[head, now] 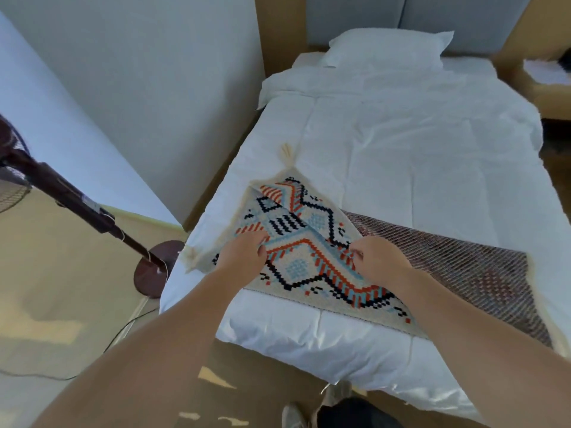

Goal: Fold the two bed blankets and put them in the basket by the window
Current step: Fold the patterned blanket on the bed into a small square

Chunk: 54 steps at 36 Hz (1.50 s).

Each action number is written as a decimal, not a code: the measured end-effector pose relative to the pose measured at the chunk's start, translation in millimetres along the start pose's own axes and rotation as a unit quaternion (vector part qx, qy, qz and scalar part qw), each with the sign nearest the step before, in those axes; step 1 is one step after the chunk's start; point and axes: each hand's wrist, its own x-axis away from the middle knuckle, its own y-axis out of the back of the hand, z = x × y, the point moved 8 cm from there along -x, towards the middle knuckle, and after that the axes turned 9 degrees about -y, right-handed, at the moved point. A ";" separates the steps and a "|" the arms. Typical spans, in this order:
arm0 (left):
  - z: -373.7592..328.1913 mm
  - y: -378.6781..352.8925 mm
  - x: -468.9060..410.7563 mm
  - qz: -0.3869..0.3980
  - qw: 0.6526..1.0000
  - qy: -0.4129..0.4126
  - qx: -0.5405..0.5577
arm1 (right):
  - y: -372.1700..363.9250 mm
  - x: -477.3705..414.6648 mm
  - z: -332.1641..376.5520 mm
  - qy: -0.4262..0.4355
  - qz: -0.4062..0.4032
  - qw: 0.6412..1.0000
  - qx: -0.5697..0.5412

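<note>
A patterned blanket (312, 242), cream with red, blue and black diamonds and corner tassels, lies across the foot of the white bed (401, 149). Its left part is folded over, showing the bright face; its right part (457, 261) shows the dull reddish-brown underside. My left hand (244, 251) grips a fold near the blanket's left side. My right hand (377, 257) pinches the folded edge near the middle. Only one blanket is visible. No basket or window is in view.
A white pillow (386, 47) lies at the head of the bed. A dark standing fan (71, 199) with a round base (154, 267) and a trailing cable stands on the floor to the left. A bedside table (543, 75) is at the right.
</note>
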 end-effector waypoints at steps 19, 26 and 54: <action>49.2 -19.7 -102.2 0.044 0.999 0.025 0.016 | -8.2 -124.1 -4.7 -0.061 0.055 0.996 0.031; 84.6 -35.5 -177.3 0.087 0.996 -0.015 0.019 | -27.9 -186.3 -2.2 -0.122 0.094 0.988 0.034; 215.3 -172.6 -344.9 0.185 0.965 -0.187 0.006 | -157.7 -387.5 -30.5 -0.408 0.013 0.906 -0.110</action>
